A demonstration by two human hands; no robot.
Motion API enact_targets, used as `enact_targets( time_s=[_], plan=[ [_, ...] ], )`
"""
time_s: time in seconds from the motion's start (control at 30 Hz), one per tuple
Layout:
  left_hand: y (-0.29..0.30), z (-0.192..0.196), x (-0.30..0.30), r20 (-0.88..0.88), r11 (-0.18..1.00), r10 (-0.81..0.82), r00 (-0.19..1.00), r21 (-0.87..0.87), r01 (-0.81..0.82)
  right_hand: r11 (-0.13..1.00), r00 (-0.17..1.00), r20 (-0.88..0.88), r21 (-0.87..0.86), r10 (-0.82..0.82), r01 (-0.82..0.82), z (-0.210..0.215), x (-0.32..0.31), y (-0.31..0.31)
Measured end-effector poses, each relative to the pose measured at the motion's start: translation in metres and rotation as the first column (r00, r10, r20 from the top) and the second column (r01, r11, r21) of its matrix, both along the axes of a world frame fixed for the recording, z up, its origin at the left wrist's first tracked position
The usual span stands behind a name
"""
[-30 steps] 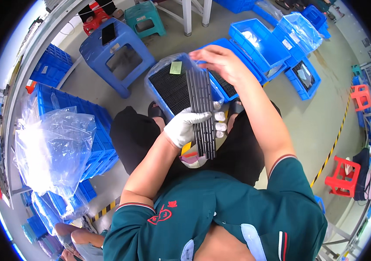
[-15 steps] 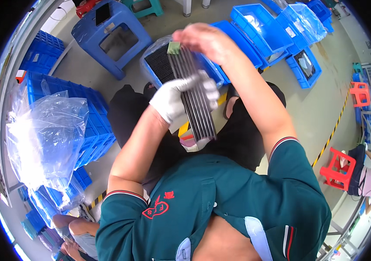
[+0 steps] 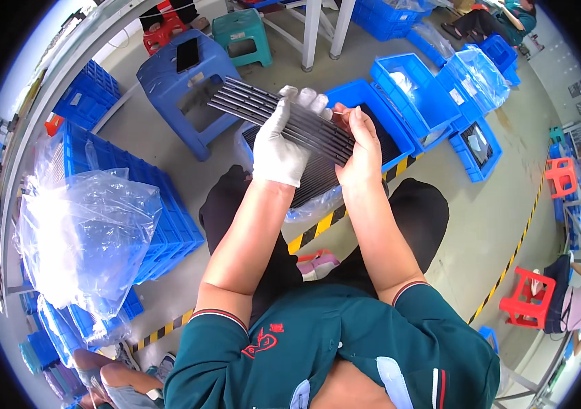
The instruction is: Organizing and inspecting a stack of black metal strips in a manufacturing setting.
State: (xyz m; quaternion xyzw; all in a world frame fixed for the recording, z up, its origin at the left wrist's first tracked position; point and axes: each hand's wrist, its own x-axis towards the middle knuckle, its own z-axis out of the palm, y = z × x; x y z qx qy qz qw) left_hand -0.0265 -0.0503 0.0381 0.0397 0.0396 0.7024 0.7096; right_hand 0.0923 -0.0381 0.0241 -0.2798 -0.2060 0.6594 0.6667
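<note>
A bundle of several long, thin dark strips (image 3: 246, 102) lies slantwise across my hands, its left end farther away and higher in the picture. My left hand (image 3: 278, 151), in a white glove, is wrapped round the middle of the bundle, with the thumb on top. At the right end, my bare right hand (image 3: 364, 153) has its thumb and fingers closed on the strips; its palm side is partly hidden. Below the bundle, more dark strips (image 3: 314, 180) lie in rows in a plastic-lined container, partly covered by my hands and forearms.
Just beyond my right hand is a blue bin (image 3: 405, 144) holding dark material. More blue bins (image 3: 416, 95) stand far right. A blue stool (image 3: 198, 126) bears a phone (image 3: 187, 54). Stacked blue crates (image 3: 181, 232) with clear plastic (image 3: 93, 232) rise at left.
The bundle has turned from steep to slanting left. My right hand has come from beyond its far end to grip its right end. The green piece seen there earlier no longer shows.
</note>
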Motion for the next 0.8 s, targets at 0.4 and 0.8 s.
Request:
enact_targets(
  time_s=[0.4, 0.8],
  plan=[
    [0.004, -0.020, -0.013, -0.102, 1.000, -0.016, 0.995, -0.001, 0.016, 0.995, 0.991, 0.096, 0.025, 0.097, -0.100, -0.018, 0.004, -0.008],
    [-0.029, -0.011, -0.008, -0.123, 0.906, -0.403, 0.907, -0.196, 0.376, 0.937, 0.758, 0.625, 0.121, 0.185, -0.328, 0.025, 0.042, 0.058]
  ],
)
